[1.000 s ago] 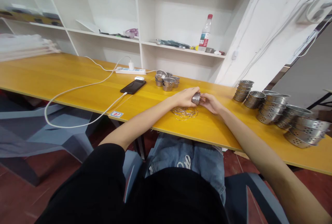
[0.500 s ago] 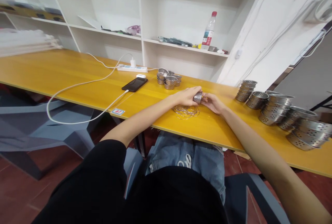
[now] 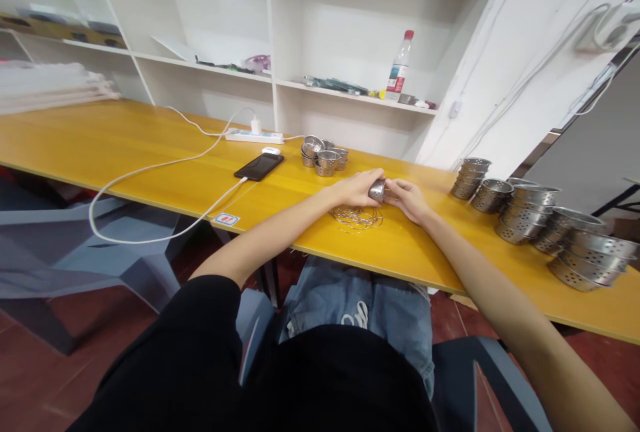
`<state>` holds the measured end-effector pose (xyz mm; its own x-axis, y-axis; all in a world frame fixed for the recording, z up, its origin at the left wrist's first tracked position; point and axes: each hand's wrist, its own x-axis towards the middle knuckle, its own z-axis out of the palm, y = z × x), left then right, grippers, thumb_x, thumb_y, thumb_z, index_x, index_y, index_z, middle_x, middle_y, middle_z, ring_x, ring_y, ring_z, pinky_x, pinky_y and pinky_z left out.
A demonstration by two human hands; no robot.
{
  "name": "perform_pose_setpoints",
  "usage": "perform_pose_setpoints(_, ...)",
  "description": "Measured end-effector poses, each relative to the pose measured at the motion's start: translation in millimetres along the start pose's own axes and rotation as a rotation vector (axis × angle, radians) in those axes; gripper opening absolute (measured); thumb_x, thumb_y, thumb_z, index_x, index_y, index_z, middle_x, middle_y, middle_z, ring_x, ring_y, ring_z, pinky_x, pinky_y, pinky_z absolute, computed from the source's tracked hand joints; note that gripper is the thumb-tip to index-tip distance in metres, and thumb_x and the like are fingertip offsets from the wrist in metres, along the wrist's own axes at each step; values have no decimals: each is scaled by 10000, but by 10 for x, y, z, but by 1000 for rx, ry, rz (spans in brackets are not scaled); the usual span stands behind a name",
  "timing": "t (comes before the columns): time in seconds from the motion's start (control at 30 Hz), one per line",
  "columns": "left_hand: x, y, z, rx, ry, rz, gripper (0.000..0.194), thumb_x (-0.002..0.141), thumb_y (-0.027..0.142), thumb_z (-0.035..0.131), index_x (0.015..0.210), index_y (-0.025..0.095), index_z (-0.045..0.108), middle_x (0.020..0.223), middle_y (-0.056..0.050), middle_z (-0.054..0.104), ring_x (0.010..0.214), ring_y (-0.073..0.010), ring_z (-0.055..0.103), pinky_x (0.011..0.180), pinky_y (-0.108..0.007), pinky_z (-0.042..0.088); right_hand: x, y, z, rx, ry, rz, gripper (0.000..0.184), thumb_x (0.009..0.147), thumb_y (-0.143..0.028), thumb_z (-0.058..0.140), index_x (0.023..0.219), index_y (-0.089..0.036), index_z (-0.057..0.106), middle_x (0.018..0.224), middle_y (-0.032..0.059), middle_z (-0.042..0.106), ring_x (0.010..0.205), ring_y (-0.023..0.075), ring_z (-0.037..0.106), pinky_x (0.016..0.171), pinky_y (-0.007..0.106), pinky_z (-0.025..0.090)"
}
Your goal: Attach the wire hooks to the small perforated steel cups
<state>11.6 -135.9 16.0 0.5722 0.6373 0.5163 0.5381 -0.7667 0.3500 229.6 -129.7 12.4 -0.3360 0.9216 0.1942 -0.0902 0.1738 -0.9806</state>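
Above the yellow table [image 3: 280, 209], my left hand [image 3: 357, 187] is closed around a small perforated metal cup [image 3: 377, 191], which is tipped on its side. My right hand [image 3: 409, 201] is at the cup's right end, with its thumb and fingers pinched together close to it. Whatever sits between those right fingertips is too small to make out. A loose tangle of thin metal wire rings [image 3: 357, 219] lies on the table just below my left hand.
Several perforated cups [image 3: 327, 162] are grouped behind my left hand. Stacks of larger ones [image 3: 530, 215] stand at the right. A phone [image 3: 260, 167] with a white cable [image 3: 150, 169] and a power strip [image 3: 254, 137] lie to the left. Shelves hold a bottle [image 3: 399, 69].
Both hands keep nearly the same place, with the cup still in the left one. My right fingers have shifted slightly at the cup's end. The view has turned a little.
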Motion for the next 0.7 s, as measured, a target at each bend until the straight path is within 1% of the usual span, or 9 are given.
perform_pose_setpoints(0.07, 6, 15, 22, -46, 37, -2, 564, 763, 370, 871, 1171, 215, 515, 1220, -131, 693, 1110, -305, 687, 936, -426, 548, 25, 14, 4, -22, 88, -56, 588, 520, -612, 1041, 823, -231, 711, 940, 30, 726, 941, 229, 683, 868, 407, 601)
perform_pose_setpoints(0.13, 17, 39, 35, -92, 85, -2, 577, 759, 385, 889, 1160, 214, 511, 1227, -131, 691, 1106, -290, 686, 943, -423, 548, 53, 23, 16, -73, 145, -130, 579, 511, -630, 1032, 784, -235, 709, 892, 27, 718, 905, 229, 673, 855, 413, 601)
perform_pose_setpoints(0.27, 40, 88, 31, -141, 141, -17, 565, 755, 347, 899, 1141, 206, 512, 1229, -133, 695, 1093, -267, 687, 946, -407, 546, 83, 30, 73, -248, 140, -270, 497, 606, -648, 966, 775, -239, 741, 849, 46, 723, 861, 242, 652, 900, 446, 574)
perform_pose_setpoints(0.37, 49, 100, 27, -146, 150, -32, 541, 755, 319, 888, 1134, 203, 520, 1198, -119, 707, 1061, -255, 689, 928, -391, 545, 70, 26, 110, -324, 158, -306, 459, 695, -641, 904, 804, -238, 715, 872, 57, 719, 858, 246, 650, 896, 444, 564)
perform_pose_setpoints(0.47, 55, 91, 40, -164, 175, -53, 562, 750, 337, 887, 1158, 196, 527, 1175, -107, 715, 1028, -248, 692, 904, -377, 547, 46, 19, 106, -334, 211, -345, 468, 746, -621, 885, 892, -253, 636, 953, 58, 710, 913, 245, 658, 903, 421, 581)
perform_pose_setpoints(0.57, 55, 79, 62, -182, 205, -62, 599, 720, 347, 909, 1165, 192, 540, 1167, -105, 721, 1021, -256, 693, 903, -379, 546, 44, 21, 84, -369, 235, -439, 489, 783, -630, 853, 981, -254, 611, 1043, 74, 722, 992, 258, 694, 948, 436, 609)
perform_pose_setpoints(0.7, 44, 80, 77, -208, 223, -57, 572, 707, 354, 911, 1129, 194, 560, 1120, -96, 725, 980, -257, 693, 865, -369, 538, 69, 38, 99, -517, 202, -510, 434, 825, -638, 769, 899, -226, 654, 956, 83, 734, 914, 280, 742, 884, 486, 655)
